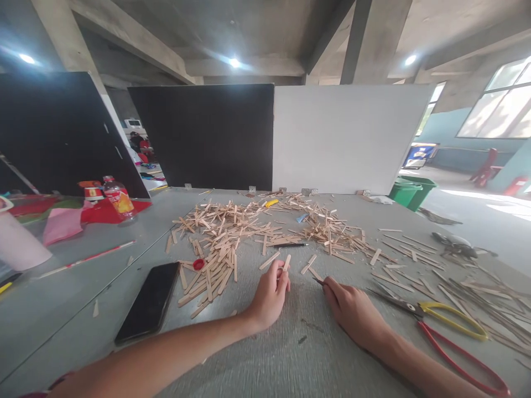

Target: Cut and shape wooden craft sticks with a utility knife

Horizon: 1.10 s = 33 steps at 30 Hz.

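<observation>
My left hand (270,296) rests on the grey table (265,354) with its fingers pinched on a short wooden stick piece (286,262) that points up and away. My right hand (352,310) lies just to its right, fingers curled around a thin dark tool (318,281) whose tip pokes out toward the left hand. A wide heap of cut wooden sticks (232,232) spreads across the table beyond both hands. A dark pen-like tool (288,245) lies among them.
Pliers with one yellow and one red handle (452,326) lie right of my right hand, beside thin long sticks (481,298). A black phone (149,301) lies at the left, a red cap (198,264) near it. Black and white boards (274,138) stand behind; bottles (118,199) far left.
</observation>
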Tool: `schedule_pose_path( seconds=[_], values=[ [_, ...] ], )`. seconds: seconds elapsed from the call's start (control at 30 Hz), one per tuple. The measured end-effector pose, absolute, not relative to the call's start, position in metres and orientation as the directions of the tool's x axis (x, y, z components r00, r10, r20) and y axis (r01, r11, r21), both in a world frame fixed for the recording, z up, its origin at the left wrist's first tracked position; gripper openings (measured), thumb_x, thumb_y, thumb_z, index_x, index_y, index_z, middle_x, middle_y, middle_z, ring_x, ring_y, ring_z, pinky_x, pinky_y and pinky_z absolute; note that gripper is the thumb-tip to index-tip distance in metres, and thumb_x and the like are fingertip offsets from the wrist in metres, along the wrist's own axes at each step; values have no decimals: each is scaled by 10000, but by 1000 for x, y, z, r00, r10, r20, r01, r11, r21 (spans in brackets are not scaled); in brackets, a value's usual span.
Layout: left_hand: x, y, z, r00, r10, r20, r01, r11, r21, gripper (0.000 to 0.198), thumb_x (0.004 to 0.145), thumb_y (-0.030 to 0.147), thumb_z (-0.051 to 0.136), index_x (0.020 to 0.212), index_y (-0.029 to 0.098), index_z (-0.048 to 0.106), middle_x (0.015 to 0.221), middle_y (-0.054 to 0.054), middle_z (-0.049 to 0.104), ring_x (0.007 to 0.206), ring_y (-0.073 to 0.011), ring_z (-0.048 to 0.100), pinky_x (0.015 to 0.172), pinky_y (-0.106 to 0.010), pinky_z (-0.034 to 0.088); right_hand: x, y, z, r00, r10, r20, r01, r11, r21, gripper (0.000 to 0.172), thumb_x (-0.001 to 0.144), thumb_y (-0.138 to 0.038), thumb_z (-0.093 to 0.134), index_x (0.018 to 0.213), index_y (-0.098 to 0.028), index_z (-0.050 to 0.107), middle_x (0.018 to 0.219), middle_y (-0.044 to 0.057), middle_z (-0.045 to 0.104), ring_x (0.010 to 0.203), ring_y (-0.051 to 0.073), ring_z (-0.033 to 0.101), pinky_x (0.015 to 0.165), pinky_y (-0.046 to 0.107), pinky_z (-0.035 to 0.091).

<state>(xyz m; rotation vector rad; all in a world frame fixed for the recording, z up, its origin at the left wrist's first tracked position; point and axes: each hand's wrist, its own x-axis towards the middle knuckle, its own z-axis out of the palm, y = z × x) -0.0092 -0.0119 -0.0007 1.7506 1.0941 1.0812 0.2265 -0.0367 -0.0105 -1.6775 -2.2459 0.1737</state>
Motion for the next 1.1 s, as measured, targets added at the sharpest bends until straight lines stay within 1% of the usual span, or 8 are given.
schedule_pose_path(
  seconds=[0.17,0.33,0.5,0.77,1.1],
  values=[
    [-10,-11,-4,256,935,245,255,-309,916,279,1086,475,398,1110,215,496,753,46,534,574,-152,439,569,-268,356,225,-37,-7,-249,950,188,908,296,-297,313,1115,-333,290,974,-245,555,843,60,770,716,249,735,611,319,352],
    [-10,-11,-3,267,934,237,268,-308,913,262,1089,453,388,1091,214,495,753,34,542,575,-152,438,558,-270,352,225,-39,-8,-251,950,184,906,298,-301,321,1117,-343,271,979,-249,545,822,48,757,682,246,716,595,319,341],
    [-10,-13,-1,271,933,236,281,-311,908,238,1090,430,378,1089,218,488,751,27,547,599,-167,456,574,-282,362,227,-38,-9,-252,949,188,907,299,-297,325,1115,-348,275,991,-248,559,825,58,761,690,259,721,595,323,331],
    [-10,-14,3,271,937,222,298,-301,906,222,1083,419,383,1115,218,471,741,35,541,664,-190,513,621,-296,382,228,-37,-14,-257,946,196,905,307,-296,320,1119,-361,285,966,-258,547,812,45,755,685,252,719,592,319,316],
    [-9,-16,4,272,942,196,306,-278,911,226,1085,420,359,1145,222,449,756,33,530,661,-191,497,607,-299,381,228,-37,-13,-265,945,192,901,314,-299,304,1126,-368,291,960,-262,523,816,38,755,705,253,729,608,320,332]
  ],
)
